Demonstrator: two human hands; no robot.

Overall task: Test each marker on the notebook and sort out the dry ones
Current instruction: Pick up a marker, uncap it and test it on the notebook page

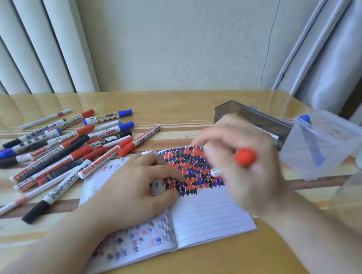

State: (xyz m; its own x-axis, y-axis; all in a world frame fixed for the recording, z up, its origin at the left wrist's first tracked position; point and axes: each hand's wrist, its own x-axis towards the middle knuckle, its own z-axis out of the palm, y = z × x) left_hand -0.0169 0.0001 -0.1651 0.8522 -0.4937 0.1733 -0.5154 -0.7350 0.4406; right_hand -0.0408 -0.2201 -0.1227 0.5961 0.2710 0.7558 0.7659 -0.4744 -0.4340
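An open lined notebook [207, 218] lies in front of me, its right page filled at the top with red, blue and black test marks. My left hand [134, 190] rests on the left page and curls around a whitish marker cap. My right hand [240, 166], blurred with motion, grips a red marker [245, 157] over the marked patch, its red end toward me and its tip hidden. A pile of several red, blue and black markers [66, 148] lies to the left of the notebook.
A clear plastic box [322, 143] at the right holds a blue marker. Behind it sits a dark rectangular case [251, 116]. The striped table [184, 110] ends at a wall, with blinds at back left and a curtain at right.
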